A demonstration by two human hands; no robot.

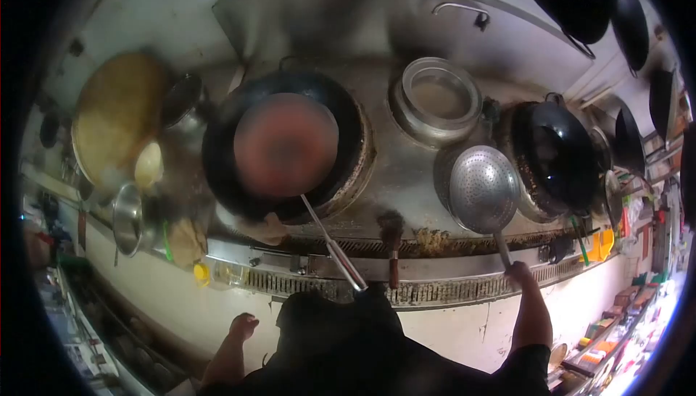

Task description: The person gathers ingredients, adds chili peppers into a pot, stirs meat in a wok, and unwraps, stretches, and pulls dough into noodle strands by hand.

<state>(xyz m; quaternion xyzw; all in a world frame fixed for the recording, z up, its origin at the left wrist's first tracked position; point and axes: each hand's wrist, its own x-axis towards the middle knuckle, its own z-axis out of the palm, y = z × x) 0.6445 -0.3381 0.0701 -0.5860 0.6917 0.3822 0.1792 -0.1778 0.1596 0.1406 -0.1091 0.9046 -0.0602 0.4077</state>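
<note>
Right hand [519, 273] grips the perforated ladle [484, 189] by its handle [502, 249], in front of the metal pot [435, 127]; the left hand [245, 326] hangs before the stove [388, 175], though I can't tell whether it's closed.

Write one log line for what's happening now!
right hand: holds strainer by handle | left hand: apart from strainer, grip unclear | long handle: slants over rim of left wok

No lettering, label, brand, number or sign can be read anywhere here.
</note>
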